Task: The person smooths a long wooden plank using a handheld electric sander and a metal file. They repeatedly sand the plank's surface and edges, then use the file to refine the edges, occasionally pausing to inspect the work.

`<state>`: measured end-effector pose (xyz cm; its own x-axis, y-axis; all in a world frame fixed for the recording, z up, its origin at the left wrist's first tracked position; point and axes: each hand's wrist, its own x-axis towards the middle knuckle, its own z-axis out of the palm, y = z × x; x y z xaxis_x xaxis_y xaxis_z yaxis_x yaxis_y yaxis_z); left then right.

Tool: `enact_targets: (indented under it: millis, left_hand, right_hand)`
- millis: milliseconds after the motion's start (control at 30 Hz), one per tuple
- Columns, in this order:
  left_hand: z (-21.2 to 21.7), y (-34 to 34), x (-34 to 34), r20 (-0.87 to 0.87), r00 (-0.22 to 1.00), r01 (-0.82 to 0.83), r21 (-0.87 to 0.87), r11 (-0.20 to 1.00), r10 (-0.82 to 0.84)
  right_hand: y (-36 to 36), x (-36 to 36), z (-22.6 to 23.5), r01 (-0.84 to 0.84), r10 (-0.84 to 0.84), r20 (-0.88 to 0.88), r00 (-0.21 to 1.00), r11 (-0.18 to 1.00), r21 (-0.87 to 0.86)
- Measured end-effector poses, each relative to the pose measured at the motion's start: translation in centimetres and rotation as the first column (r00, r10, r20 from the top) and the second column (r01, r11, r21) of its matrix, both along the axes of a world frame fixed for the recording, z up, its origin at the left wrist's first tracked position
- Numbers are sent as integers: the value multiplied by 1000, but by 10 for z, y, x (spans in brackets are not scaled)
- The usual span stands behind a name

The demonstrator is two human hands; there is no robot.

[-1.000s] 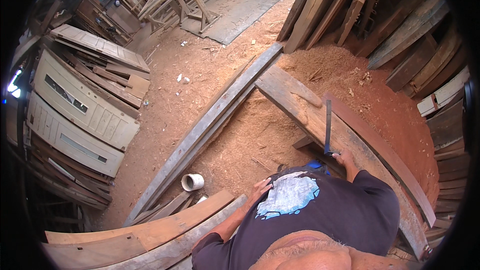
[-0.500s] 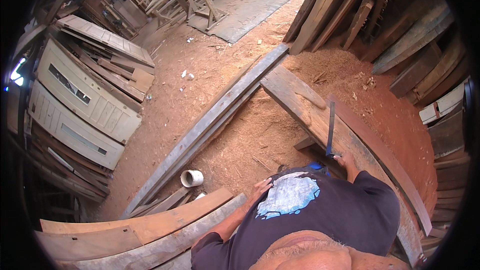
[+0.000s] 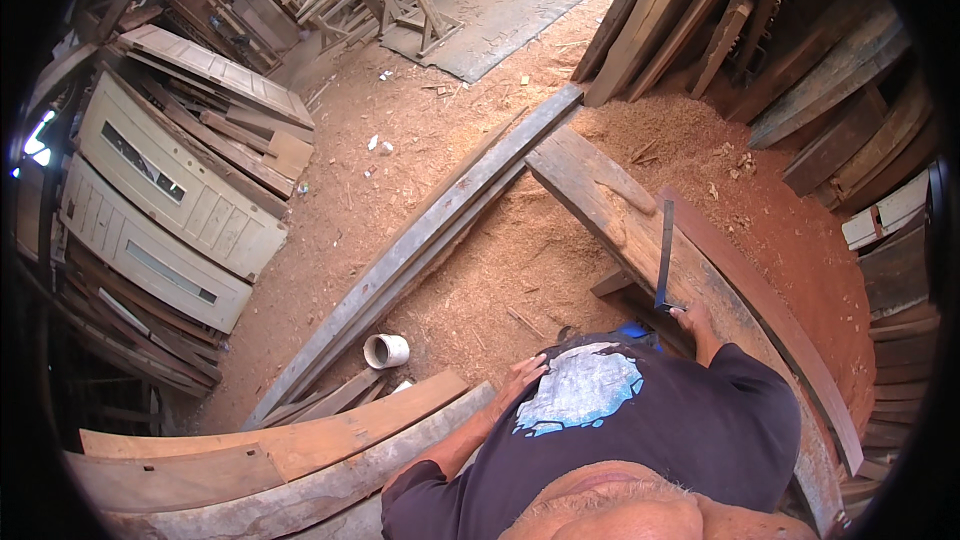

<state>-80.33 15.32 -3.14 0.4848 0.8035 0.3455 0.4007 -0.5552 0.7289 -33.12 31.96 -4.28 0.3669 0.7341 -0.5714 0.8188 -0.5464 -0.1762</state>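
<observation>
My right hand is closed on the short dark-blue stock of a try square. Its long dark blade reaches away from me across a wide, worn wooden plank. Along the plank's right side a thinner reddish-brown board stands or lies against it; which of the two, I cannot tell. My left hand rests against the side of my dark shirt, fingers stretched out and holding nothing. Part of the right hand's fingers is hidden behind the square's stock.
A long grey beam crosses the sawdust-covered floor at left. Next to it are a white bucket and curved boards. Panelled doors are stacked at far left. Timber planks lean at far right, and a wooden trestle stands behind.
The view has shifted very slightly, so the surroundings sit a little further right. My right hand keeps its hold on the try square, and my left hand stays against the shirt.
</observation>
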Motion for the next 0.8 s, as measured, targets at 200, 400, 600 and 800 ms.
enact_targets:
  millis: [200, 400, 600, 800]
  left_hand:
    - [0, -2, 3, -48, 998, -26, -2, 1000, 26]
    - [24, 0, 6, -32, 999, -16, -17, 1000, 16]
    - [-8, -3, 0, 25, 1000, 9, 17, 1000, -9]
    - [-3, 1, 0, -7, 1000, 17, 18, 1000, -17]
  right_hand:
    - [1, 9, -8, -9, 8, -35, 999, 999, -37]
    - [-1, 13, -17, -39, 39, -35, 999, 999, -12]
    - [-2, 2, -1, -18, 18, -25, 1000, 999, 28]
    - [-3, 2, 1, 8, -6, -41, 999, 999, 45]
